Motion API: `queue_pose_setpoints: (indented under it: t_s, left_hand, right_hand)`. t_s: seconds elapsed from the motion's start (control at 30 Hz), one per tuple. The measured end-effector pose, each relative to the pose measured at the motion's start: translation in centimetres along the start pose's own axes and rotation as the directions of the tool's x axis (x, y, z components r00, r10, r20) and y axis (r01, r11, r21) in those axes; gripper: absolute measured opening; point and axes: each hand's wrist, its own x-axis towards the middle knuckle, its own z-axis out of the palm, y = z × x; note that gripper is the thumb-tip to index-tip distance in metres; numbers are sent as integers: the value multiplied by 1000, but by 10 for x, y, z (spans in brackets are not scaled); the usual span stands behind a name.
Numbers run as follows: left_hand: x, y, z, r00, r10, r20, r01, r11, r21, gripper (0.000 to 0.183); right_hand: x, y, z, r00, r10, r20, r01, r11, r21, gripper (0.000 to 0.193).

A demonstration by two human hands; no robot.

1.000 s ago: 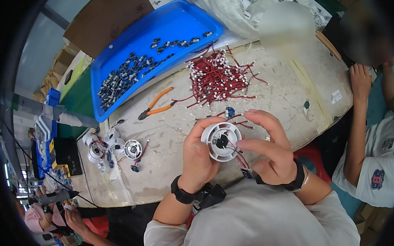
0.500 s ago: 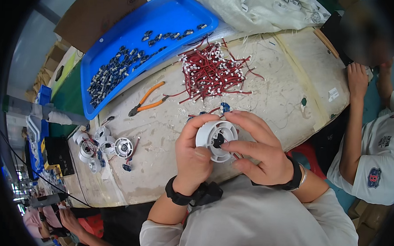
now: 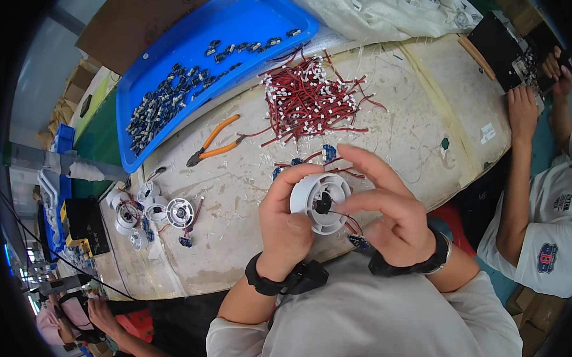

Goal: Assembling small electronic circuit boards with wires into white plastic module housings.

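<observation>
My left hand (image 3: 284,226) is wrapped around a white round plastic housing (image 3: 302,193) and holds it up over the bench edge. Inside the housing's open, ribbed face sits a small black part (image 3: 324,202). Thin wires run from it to a small blue circuit board (image 3: 358,241) hanging below my right hand (image 3: 395,225). That hand has its fingers apart, the index finger stretched out and another fingertip close to the housing's rim; its thumb is partly hidden. Beyond the housing, small blue boards (image 3: 328,153) with red wires lie on the bench.
A heap of red wires with white connectors (image 3: 312,100) lies beyond my hands. To its left are orange-handled cutters (image 3: 214,140) and a blue tray (image 3: 261,11) of small dark parts. More white housings (image 3: 180,213) sit left. A co-worker's arm (image 3: 520,144) rests at right.
My right fingers have drawn back from the black part and spread apart. The wires and the hanging blue board now show. The housing has shifted slightly to the right.
</observation>
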Motion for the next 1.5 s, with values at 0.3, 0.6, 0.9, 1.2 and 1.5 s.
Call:
queue_pose_setpoints:
  t_s: [0.3,0.6,0.9,1.2,1.5]
  left_hand:
    - [-4,-2,5,999,29,17,-28,997,-76,78]
    - [-3,-7,-1,994,98,55,-100,995,17,78]
    - [-14,-6,-17,982,147,117,-168,966,195,57]
    - [-12,-14,4,992,102,72,-112,981,157,34]
    - [-14,-19,0,972,226,59,-232,963,139,31]
  right_hand:
    - [1,4,16,985,-119,-128,71,942,-328,21]
    - [8,-1,12,984,-138,-116,76,901,-427,20]
    - [12,-12,24,984,-114,136,173,791,-586,14]
    - [-2,10,-6,877,-338,341,480,602,-638,11]
    - [7,-4,1,867,-255,427,491,582,-648,14]
